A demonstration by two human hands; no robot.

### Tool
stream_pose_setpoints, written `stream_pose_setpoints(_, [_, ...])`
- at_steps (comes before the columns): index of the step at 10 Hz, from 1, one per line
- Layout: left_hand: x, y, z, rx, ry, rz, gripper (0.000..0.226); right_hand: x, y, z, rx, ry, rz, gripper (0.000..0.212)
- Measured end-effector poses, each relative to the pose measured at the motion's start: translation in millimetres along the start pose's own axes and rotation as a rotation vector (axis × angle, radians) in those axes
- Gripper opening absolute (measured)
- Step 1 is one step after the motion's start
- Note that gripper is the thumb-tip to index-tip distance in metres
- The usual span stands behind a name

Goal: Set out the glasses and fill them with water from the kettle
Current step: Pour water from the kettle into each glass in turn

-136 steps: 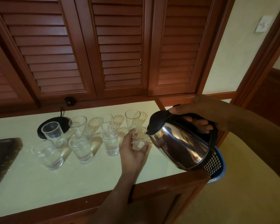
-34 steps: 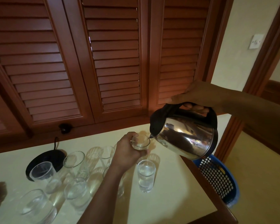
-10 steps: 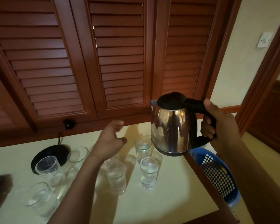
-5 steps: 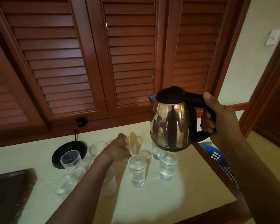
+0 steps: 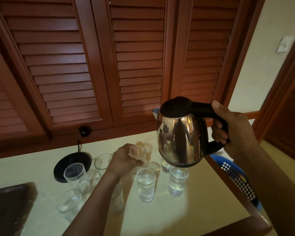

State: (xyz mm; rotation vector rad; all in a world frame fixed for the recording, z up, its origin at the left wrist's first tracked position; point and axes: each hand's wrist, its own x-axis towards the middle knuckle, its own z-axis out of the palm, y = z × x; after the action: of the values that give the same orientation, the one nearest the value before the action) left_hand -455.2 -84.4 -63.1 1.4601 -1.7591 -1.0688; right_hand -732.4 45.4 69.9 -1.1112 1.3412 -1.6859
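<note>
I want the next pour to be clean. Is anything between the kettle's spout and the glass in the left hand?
Nothing visible is. The kettle, upright in the right hand, has its spout up and right of the held glass, with only open air between. The left hand grips the glass from the far side.

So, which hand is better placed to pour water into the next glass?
The right hand: it already grips the kettle upright by its handle, spout toward the empty glass that the left hand holds.

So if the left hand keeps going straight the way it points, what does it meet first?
Past the glass the left hand grips, counter looks free up to the louvered doors; depth is uncertain.
</note>
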Motion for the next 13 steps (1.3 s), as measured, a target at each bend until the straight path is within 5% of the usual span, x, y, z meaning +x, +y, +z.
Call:
stream_pose_setpoints(4, [-7, 21, 6, -0.407, 0.165, 0.16, 0.046, 31, -32, -5, -0.215, -0.131, 0.012, 0.054])
stream_pose_setpoints(7, [-10, 15, 11, -0.314, 0.159, 0.229, 0.047, 46, -61, 17, -0.479, -0.297, 0.016, 0.051])
stream_pose_setpoints(9, [-8, 12, 11, -0.262, 0.217, 0.249, 0.047, 60, -66, 27, -0.46, -0.397, 0.171, 0.051])
stream_pose_setpoints(13, [-7, 7, 11, -0.169, 0.23, 0.278, 0.052, 57, -73, 43, -0.472, -0.454, 0.167, 0.051])
